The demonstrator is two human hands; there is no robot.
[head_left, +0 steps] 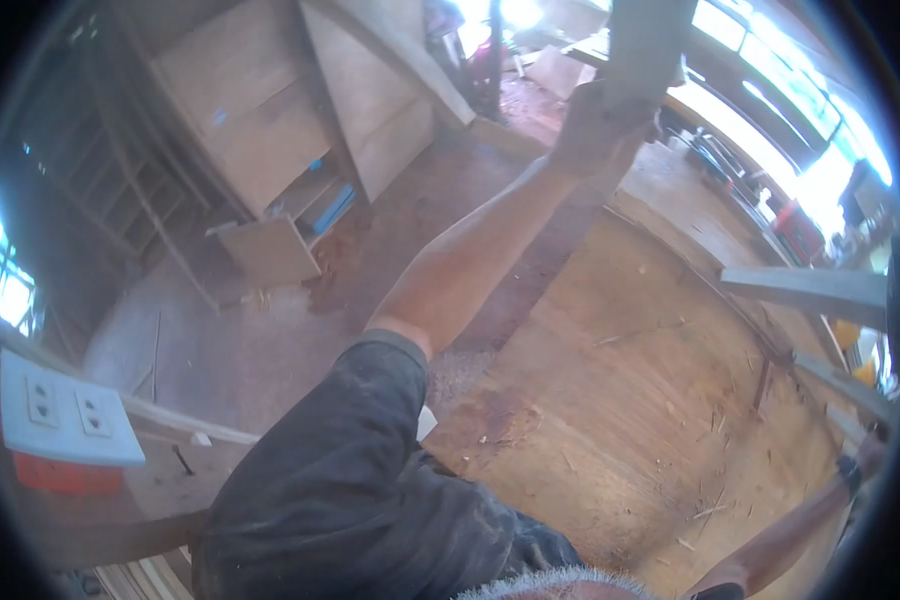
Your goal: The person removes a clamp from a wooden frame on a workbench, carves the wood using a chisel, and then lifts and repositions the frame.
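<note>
My left hand [608,128] reaches far forward with its fingers wrapped round the lower part of a wide wooden board [652,45]. The board rises out of the top of the view. At the far right edge, my right hand [872,452] is dark and partly cut off by the lens rim, so its fingers do not show clearly. A dark band [850,474] circles that wrist. Close above the right hand lie pale wooden bars [842,384]. Between my arms spreads a large plywood sheet [610,390], strewn with splinters and shavings.
A white double socket [68,408] on an orange box sits at the left, near an upright nail [182,460]. Beyond stands a wooden cabinet [235,110] with a low open compartment. A thicker bar [805,288] juts in from the right, near a red object [798,232].
</note>
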